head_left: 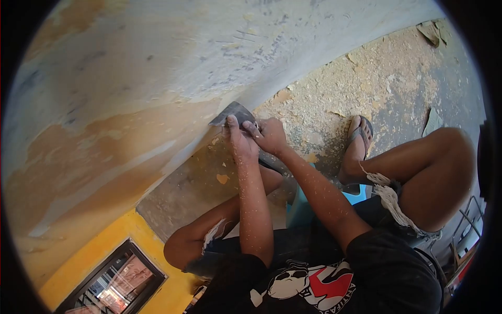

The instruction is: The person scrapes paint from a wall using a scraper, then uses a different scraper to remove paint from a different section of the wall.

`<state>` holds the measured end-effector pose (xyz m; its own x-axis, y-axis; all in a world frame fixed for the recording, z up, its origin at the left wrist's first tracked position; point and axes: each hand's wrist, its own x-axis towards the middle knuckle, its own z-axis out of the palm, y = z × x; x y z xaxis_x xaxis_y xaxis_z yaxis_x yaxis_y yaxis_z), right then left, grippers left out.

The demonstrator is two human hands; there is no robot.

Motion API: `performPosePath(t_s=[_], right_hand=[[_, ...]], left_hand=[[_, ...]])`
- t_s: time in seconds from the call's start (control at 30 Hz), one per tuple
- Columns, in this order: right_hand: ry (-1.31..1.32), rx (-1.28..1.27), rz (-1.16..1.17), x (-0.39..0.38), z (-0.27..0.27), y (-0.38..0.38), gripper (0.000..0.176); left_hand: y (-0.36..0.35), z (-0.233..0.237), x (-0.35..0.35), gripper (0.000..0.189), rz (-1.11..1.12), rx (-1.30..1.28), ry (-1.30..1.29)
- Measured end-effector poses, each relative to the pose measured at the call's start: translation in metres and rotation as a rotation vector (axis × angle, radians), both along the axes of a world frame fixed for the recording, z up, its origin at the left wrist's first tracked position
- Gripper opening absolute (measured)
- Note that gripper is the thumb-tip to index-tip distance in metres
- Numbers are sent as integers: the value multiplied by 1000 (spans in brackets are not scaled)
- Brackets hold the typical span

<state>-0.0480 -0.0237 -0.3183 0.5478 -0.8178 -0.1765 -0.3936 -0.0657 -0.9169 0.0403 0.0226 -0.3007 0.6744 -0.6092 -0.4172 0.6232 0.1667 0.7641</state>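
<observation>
A wide, dark scraper blade [236, 111] lies against the lower part of the peeling wall [172, 120]. My left hand [243, 144] is closed on the scraper, its thumb pressed along the blade. Right beside it, my right hand [271, 137] also grips the scraper, with its fingers curled at the handle end. Most of the handle is hidden inside my hands. Pale paint specks cling to both forearms. Around the blade the wall shows bare whitish plaster and orange-tan paint patches.
Paint flakes cover the floor [334, 78] along the wall. A light-blue plastic stool [300, 206] is under me. My sandalled foot [361, 133] rests on the flakes. A dark-framed opening [112, 280] is in the yellow wall [133, 230], and metal-framed items stand at the right edge.
</observation>
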Motion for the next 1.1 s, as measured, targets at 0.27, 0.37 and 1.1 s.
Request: performPosePath(t_s=[0.27,0.37,1.1], right_hand=[[34,152,-65,-11,-24,17,60],[55,89,7,-9,12,-13,61],[-40,110,-45,-20,3,5,60]], left_hand=[[-6,-4,-18,19,32,102,-7],[-14,26,-3,19,-213,-156,-10],[-16,3,-22,24,38,35,-131]])
